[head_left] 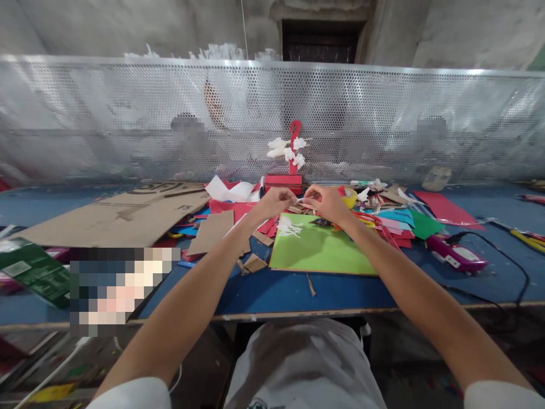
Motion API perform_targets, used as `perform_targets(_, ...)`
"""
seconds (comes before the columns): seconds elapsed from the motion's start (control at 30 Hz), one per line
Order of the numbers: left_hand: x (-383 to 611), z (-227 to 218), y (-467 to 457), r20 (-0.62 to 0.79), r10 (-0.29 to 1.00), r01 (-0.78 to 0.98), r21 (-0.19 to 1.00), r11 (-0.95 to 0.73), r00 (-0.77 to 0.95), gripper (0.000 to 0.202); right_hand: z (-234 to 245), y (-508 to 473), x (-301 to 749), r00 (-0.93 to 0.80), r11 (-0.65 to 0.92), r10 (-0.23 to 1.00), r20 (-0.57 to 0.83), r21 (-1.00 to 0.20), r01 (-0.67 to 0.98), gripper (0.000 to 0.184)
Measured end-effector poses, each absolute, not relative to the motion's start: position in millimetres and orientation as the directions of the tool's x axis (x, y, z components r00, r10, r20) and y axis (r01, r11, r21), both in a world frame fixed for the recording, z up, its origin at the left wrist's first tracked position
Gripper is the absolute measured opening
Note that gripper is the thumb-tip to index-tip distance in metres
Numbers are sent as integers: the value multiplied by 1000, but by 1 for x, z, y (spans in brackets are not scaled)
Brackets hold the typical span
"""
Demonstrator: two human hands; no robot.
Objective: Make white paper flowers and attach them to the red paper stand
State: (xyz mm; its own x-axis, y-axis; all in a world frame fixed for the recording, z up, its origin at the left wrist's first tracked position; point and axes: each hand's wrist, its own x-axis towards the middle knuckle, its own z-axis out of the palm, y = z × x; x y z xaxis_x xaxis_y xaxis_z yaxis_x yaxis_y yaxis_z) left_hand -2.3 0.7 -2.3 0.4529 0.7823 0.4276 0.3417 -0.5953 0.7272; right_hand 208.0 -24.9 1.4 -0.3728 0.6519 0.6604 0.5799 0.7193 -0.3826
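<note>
My left hand [276,201] and my right hand [326,203] are stretched out over the blue table [272,292], fingers pinched together. Between them they hold a small white paper piece [302,200]. Just below the hands lies a green paper sheet [323,253] with white paper scraps [289,227] on its far left corner. Behind the hands stands a red paper tree model [293,162] on a red base, with white paper flowers stuck to it.
Brown cardboard sheets [123,218] lie at the left, red and white paper [232,196] behind them. Coloured paper sheets [404,221] pile up at the right, beside a purple glue gun [457,255] with a black cable. A perforated metal screen [128,119] closes the far edge.
</note>
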Motion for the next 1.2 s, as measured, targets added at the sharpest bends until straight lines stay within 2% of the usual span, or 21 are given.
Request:
perform_targets(0.13,-1,-1,-2,431,780,347,721,-600,454,26,1,-23,209,-364,692,661,656,-347,633,20)
perform_targets(0.4,0,-3,1,449,748,320,706,-632,488,23,0,-20,209,-367,650,667,649,-267,711,44)
perform_targets(0.53,-1,-4,2,448,744,329,696,-639,496,25,1,-21,209,-361,627,702,614,-293,722,51)
perform_targets(0.6,-1,-4,1,440,757,341,701,-626,483,26,1,-22,209,-375,637,717,588,-333,696,48)
perform_targets(0.67,-2,-1,0,423,780,352,719,-599,462,25,1,-23,209,-393,667,709,586,-377,642,38)
perform_targets(0.73,-3,1,-2,400,804,357,743,-566,440,23,1,-24,209,-397,701,687,609,-410,583,28)
perform_targets(0.83,-4,5,-5,388,822,363,758,-542,416,19,2,-25,209,-378,714,671,638,-420,560,21)
perform_targets(0.93,-4,5,-5,400,820,381,742,-552,409,21,2,-24,209,-348,683,681,645,-388,619,23)
perform_targets(1.2,-2,6,-9,393,797,343,749,-566,458,25,2,-23,209,-360,645,666,653,-263,717,44)
